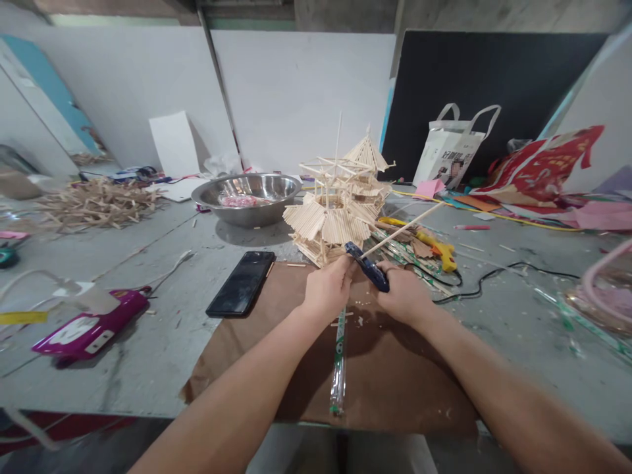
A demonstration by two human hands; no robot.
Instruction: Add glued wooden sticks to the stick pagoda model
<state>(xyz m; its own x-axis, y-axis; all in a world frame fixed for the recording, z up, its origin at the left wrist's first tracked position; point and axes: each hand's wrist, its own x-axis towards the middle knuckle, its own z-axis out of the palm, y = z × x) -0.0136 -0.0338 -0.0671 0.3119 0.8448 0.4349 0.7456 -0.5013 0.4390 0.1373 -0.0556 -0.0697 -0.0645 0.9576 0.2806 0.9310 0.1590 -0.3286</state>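
Observation:
My right hand [405,293] is closed around a dark blue hand tool [368,266], which looks like pliers or cutters; its jaws are hard to make out. Close beside the tool's head, my left hand [328,286] is closed in a pinch on a thin wooden stick [405,230]. That stick slants up to the right, past the tool. Just beyond my hands stands a pagoda-like model [333,220] built of thin sticks, with fan-shaped roofs. Below my hands, a clear and green plastic wrapper [338,368] lies on a brown board [395,375].
A black phone [241,283] lies left of the board, near a purple power strip [93,329]. Behind are a steel bowl [207,197] and a pile of sticks [99,204]. To the right lie a yellow glue gun [444,253], a black cord [486,289] and a white bag [447,155].

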